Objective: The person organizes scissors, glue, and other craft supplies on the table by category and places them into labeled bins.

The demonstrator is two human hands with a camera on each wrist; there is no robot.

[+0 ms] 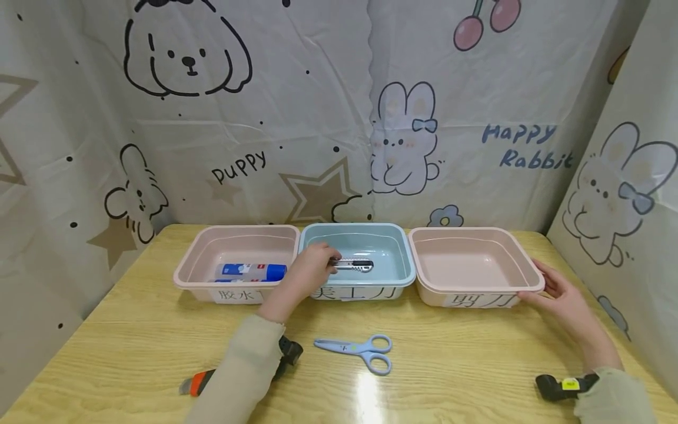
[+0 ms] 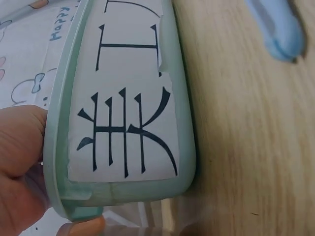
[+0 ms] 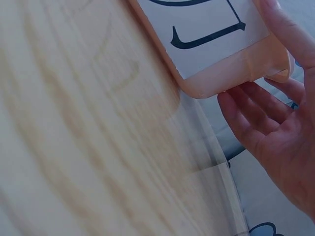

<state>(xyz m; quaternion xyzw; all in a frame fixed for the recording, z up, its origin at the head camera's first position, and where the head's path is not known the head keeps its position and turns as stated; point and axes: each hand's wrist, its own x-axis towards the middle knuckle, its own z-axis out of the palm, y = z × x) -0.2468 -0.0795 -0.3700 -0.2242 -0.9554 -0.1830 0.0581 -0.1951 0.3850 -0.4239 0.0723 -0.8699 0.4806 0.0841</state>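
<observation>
In the head view my left hand [image 1: 315,265] reaches over the front rim of the blue bin [image 1: 408,277]. Its fingers pinch one end of a silver-and-black utility knife [image 1: 356,264] inside that bin. The left wrist view shows the bin's labelled front, with part of the hand beyond the rim; the knife is hidden there. My right hand [image 1: 562,300] grips the front right corner of the right pink bin [image 1: 424,282]. Its thumb lies at the rim and the curled fingers [image 3: 256,105] are against the side in the right wrist view.
A left pink bin [image 1: 185,277] holds blue-capped glue tubes [image 1: 254,271]. Light-blue scissors [image 1: 360,348] lie on the wooden table [image 1: 450,365] before the bins. An orange, grey and black object [image 1: 198,383] is partly hidden by the left forearm. A patterned cloth [image 1: 318,129] hangs behind.
</observation>
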